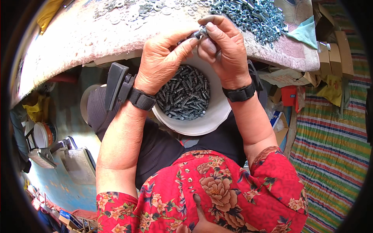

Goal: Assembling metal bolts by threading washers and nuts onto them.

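Observation:
Above the table's near edge, both hands meet at a small dark metal bolt (196, 35). My left hand (165, 54) pinches its shank between thumb and fingers. At the bolt's other end my right hand (225, 46) is closed on a shiny round metal piece (203, 30), which looks like a nut or washer; the fingers partly cover it. Below the hands, a white bucket (185, 126) stands between my knees, holding many loose dark bolts (184, 93). On the table lie a heap of shiny nuts and short sleeves (256, 19) and, farther left, scattered flat washers (136, 11).
A pale, worn cloth covers the table (77, 42), and a light green rag (305, 33) hangs over its right corner. Cardboard boxes (336, 58) stand at the right, beside a striped floor sheet (330, 143). At the left are a metal stand (77, 163) and a small white tub (40, 134).

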Tool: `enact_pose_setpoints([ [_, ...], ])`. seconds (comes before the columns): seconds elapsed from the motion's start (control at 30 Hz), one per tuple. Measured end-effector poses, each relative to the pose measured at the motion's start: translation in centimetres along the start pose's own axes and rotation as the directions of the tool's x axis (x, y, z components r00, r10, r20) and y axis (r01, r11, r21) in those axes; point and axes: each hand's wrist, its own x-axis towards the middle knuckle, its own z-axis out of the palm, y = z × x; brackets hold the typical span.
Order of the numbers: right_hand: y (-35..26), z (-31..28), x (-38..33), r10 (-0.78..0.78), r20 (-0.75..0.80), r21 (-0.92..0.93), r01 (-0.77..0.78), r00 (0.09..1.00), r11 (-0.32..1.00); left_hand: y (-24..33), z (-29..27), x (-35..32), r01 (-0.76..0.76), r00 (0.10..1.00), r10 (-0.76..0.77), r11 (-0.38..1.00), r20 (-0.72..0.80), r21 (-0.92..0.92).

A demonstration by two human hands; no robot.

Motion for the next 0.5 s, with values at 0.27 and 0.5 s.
enact_pose_setpoints([
  [0.27,2.4,0.0,-0.5,-0.357,-0.111,-0.638,0.209,0.928,0.741,-0.2,0.1,-0.2,0.18,0.984,-0.177,0.968,0.031,-0.176],
  [0.5,-0.4,-2.9,2.8,-0.373,0.116,-0.851,0.286,0.921,0.44,-0.4,-0.7,0.2,0.237,0.969,-0.246,0.94,-0.007,-0.246],
])
